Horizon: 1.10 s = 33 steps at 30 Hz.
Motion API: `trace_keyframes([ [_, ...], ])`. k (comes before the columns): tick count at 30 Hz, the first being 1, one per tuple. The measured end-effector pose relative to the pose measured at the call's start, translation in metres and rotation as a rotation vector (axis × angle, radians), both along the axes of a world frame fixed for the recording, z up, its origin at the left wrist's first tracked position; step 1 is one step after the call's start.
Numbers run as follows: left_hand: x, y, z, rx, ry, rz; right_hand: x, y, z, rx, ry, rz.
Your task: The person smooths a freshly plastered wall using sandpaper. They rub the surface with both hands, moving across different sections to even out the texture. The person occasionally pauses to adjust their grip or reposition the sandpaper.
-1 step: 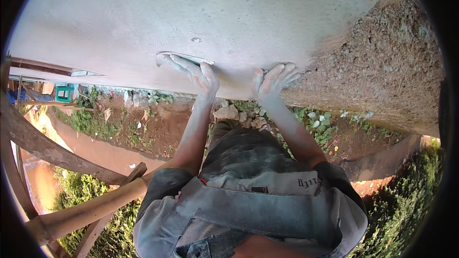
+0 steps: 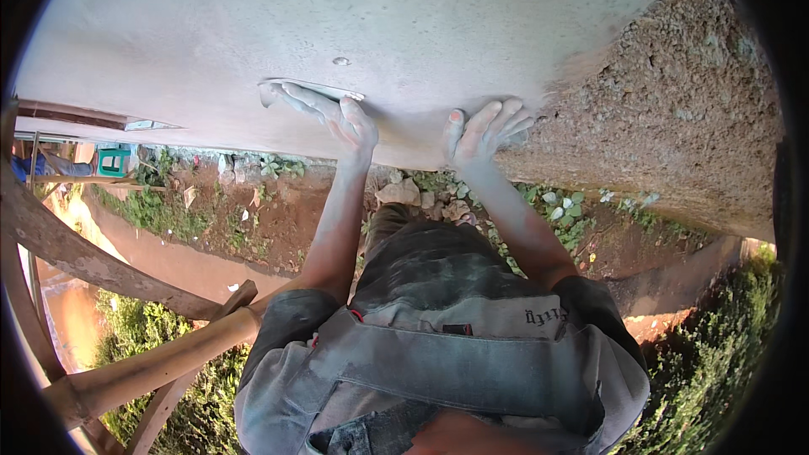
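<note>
My left hand is pressed against a smooth pale wall, its fingers laid along a thin, dusty sheet that looks like sandpaper. One end of the sheet curls away from the wall beyond the fingertips; most of it is hidden under the hand. Further right, my right hand rests against the wall with fingers and thumb spread, holding nothing. Whitish dust coats both hands and forearms. A small round spot marks the wall just above the sheet.
Rough, uncoated wall begins right of my right hand. Below lie soil, stones and low plants. Wooden poles cross at lower left. A green stool and a person in blue are far left.
My left hand has slid slightly left and up along the wall with the sheet under it. The right hand keeps its place on the wall; the view has shifted a little.
</note>
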<state>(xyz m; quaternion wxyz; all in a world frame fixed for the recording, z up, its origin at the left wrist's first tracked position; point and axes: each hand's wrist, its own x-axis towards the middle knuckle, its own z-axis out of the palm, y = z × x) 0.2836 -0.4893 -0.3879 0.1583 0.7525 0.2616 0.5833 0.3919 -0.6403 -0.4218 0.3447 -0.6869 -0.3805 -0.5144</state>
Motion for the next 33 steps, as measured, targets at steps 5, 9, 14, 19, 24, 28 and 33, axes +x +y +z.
trace_keyframes([
  [5, 0.008, 0.022, 0.055, 0.098, -0.112, -0.016, 0.006, 0.032, 0.09, 0.37, -0.293, 0.125],
  [9, 0.012, 0.014, 0.032, 0.283, -0.013, -0.051, 0.02, 0.066, 0.095, 0.704, -0.524, 0.205],
  [14, 0.006, 0.023, 0.042, 0.328, -0.094, -0.099, 0.011, 0.032, 0.067, 0.249, -0.262, 0.139],
  [19, 0.001, 0.022, 0.062, 0.141, -0.052, -0.103, -0.003, 0.034, 0.037, 0.185, -0.167, -0.021],
  [24, -0.019, 0.031, 0.093, 0.145, 0.094, -0.145, 0.005, 0.026, 0.044, 0.356, 0.024, -0.084],
  [28, -0.022, 0.039, 0.088, 0.206, 0.11, -0.106, 0.007, 0.028, 0.12, 0.382, 0.033, -0.053],
  [33, -0.007, 0.036, 0.068, 0.183, -0.006, 0.061, -0.008, 0.051, 0.092, 0.044, -0.228, 0.2],
])
